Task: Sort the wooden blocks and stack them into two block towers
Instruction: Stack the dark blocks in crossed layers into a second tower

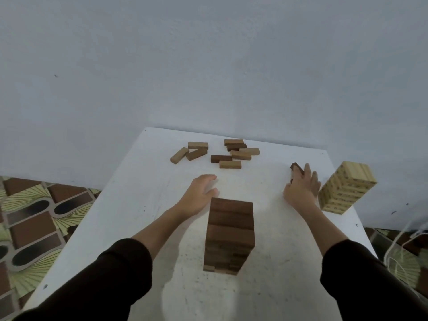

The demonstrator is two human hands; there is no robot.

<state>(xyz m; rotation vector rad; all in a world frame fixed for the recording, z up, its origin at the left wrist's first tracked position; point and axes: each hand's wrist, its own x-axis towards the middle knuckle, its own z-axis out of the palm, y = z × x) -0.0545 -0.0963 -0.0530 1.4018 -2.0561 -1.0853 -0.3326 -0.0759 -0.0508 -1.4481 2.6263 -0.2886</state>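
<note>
Right hand [301, 188] grasps a dark block [297, 169], probably destined for the dark tower [230, 232] at near centre. Left hand [200, 193] hovers released. Light tower [345, 188] stands right; unsorted blocks [222, 152] lie far on the worktop [143, 205].

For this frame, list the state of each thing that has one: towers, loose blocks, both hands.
dark block tower: standing upright near the person, untouched.
light block tower: standing at the table's right edge, untouched.
loose blocks: unsorted, light and dark mixed, lying flat at the far side.
dark blocks: held in the right hand.
left hand: open, empty.
right hand: gripping dark blocks.
</note>
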